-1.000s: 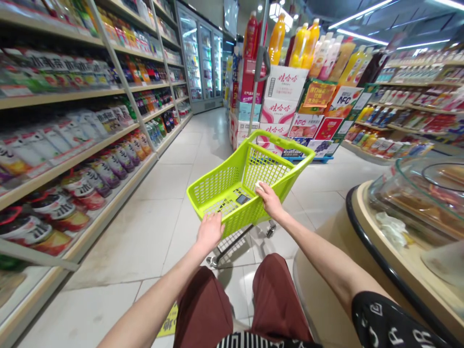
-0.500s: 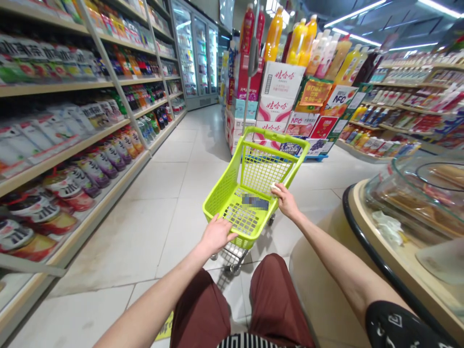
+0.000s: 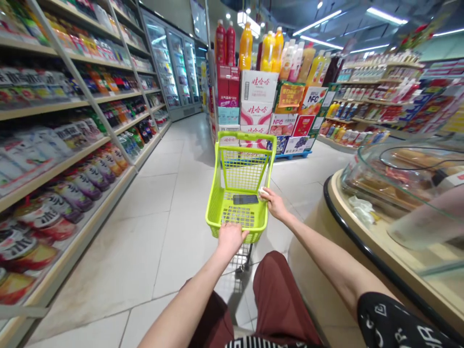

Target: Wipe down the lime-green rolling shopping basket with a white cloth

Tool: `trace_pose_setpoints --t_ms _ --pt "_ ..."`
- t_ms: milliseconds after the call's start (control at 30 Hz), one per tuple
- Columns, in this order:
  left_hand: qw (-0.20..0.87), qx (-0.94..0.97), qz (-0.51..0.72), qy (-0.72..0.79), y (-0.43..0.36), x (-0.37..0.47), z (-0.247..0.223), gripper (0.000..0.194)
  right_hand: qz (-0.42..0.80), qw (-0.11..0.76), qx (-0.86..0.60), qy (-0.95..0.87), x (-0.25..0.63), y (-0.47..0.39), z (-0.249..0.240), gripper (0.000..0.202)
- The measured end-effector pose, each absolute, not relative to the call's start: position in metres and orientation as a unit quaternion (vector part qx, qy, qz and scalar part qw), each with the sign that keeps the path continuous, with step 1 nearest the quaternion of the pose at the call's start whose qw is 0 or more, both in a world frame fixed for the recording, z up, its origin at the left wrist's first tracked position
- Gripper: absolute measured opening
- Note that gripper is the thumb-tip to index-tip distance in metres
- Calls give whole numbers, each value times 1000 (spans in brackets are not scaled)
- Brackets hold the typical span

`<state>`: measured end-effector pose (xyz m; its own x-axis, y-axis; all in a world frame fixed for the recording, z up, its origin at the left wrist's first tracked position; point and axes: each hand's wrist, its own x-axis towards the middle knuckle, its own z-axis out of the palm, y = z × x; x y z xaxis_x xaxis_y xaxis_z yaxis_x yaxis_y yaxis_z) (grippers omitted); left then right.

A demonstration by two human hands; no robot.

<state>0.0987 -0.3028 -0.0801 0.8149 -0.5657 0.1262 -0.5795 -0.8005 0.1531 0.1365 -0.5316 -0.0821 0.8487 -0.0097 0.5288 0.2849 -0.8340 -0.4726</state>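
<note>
A lime-green shopping cart (image 3: 209, 205) stands in front of my knees, its tall mesh end away from me. My left hand (image 3: 232, 237) is closed over the near rim of its basket, with the thumb toward the right. At the basket's right side, my right hand (image 3: 276, 205) pinches a small white wad (image 3: 261, 192), too small to name for certain. That hand is against the right rim. On the basket floor lies a dark, flat, phone-like object (image 3: 245, 199), partly pixelated.
Drink shelves (image 3: 65, 108) line the left side. Ahead, stacked drink cartons (image 3: 258, 87) carry large bottles (image 3: 245, 46). Close on my right is a rounded counter (image 3: 328, 212) with a black bumper and glass cover. Tiled floor (image 3: 159, 193) runs toward glass-door fridges (image 3: 177, 63).
The cart has turned so its far end swung left, and it now points straight ahead. My left hand has shifted right in view with the near rim. Both hands keep their holds.
</note>
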Motion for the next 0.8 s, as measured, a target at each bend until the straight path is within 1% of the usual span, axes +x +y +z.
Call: trace_pose_setpoints --t_ms 67,133,200,300,400,500,600,633,700,767,800 --pt "96 946 28 -309 -304 100 -78 38 -261 289 -917 -81 125 -527 -80 37" --pt "108 938 48 -327 -297 105 -77 37 -262 296 -915 -81 114 -525 -77 33" --pt "112 934 84 -328 -283 112 -79 42 -265 297 -915 -71 101 -522 -76 33" --pt "102 945 93 -297 -263 121 -88 47 -281 299 -911 -50 81 -507 -82 36" --pt "94 947 86 -295 -257 123 -97 44 -298 299 -905 -57 63 -473 -96 43" --pt "89 947 91 -295 -260 119 -100 42 -281 279 -914 -92 54 -436 -108 49" --pt "91 941 77 -317 -261 116 -98 39 -267 252 -928 -70 54 -425 -105 49" --pt "94 939 70 -324 -260 116 -97 37 -268 259 -926 -57 55 -428 -100 47" --pt "114 937 55 -327 -260 114 -93 34 -293 305 -906 -23 54 -441 -87 41" --pt "176 933 50 -309 -266 110 -86 37 -326 380 -865 25 51 -453 -72 36" --pt "233 923 47 -301 -271 106 -82 42 -330 423 -842 49 47 -456 -66 34"
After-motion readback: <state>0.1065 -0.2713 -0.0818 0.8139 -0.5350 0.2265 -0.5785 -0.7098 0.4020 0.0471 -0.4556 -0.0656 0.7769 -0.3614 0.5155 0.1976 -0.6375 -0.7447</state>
